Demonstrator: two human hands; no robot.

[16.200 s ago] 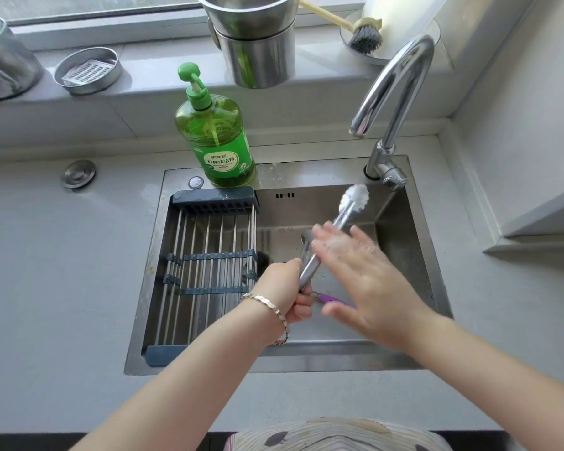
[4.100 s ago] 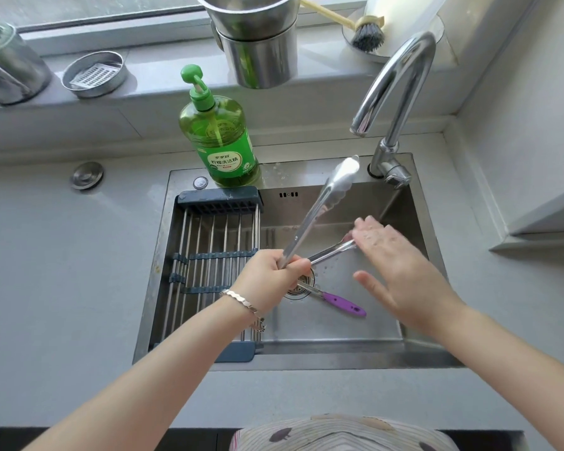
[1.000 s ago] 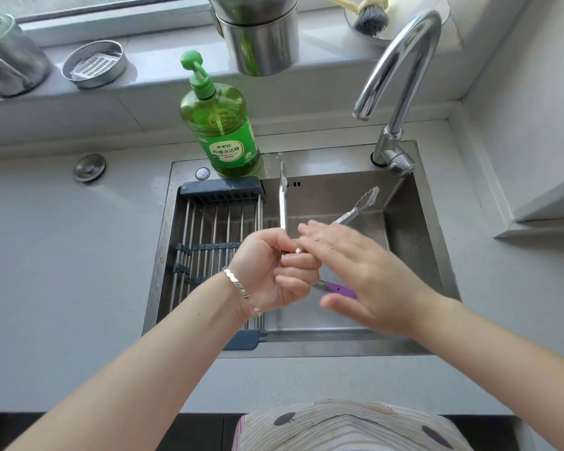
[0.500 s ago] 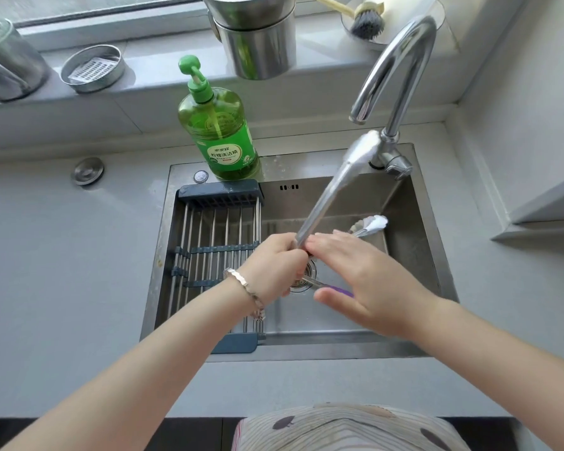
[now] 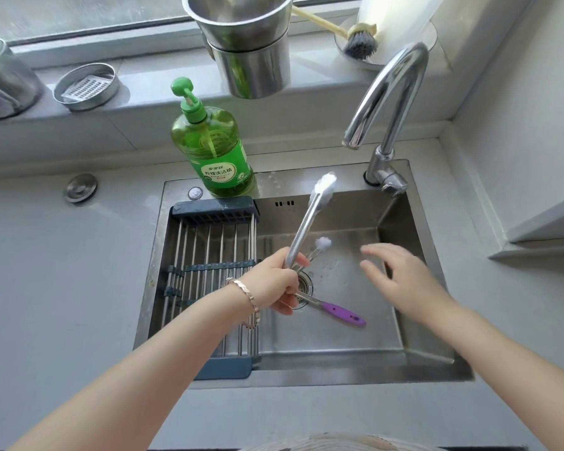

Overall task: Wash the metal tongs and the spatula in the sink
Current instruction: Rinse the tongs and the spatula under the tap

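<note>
Left hand (image 5: 279, 281) grips metal tongs (image 5: 303, 229) at the hinge end, over the middle of the sink (image 5: 430, 362). Tong arms are spread, pointing toward the sink's back edge, both tips white with foam. Right hand (image 5: 401, 278) is open with fingers spread, holds nothing, and hovers over the right half of the basin, apart from the tongs. Spatula (image 5: 339, 312) with a purple handle lies flat on the sink bottom, just beside the drain (image 5: 305, 283); its head end is hidden under the left hand. Bracelet (image 5: 246, 296) on left wrist.

Drying rack (image 5: 209, 271) spans the sink's left part from back edge to front edge, blocking that side. Green soap bottle (image 5: 214, 151) stands on the sink's back rim, near the back left corner. Faucet (image 5: 388, 102) is at the back right corner, spout arching over the basin above the tongs' tips. Round metal cap (image 5: 81, 187) sits on the surface left of the sink. On the windowsill: stacked metal pots (image 5: 251, 50), brush (image 5: 358, 40), round tin (image 5: 87, 86).
</note>
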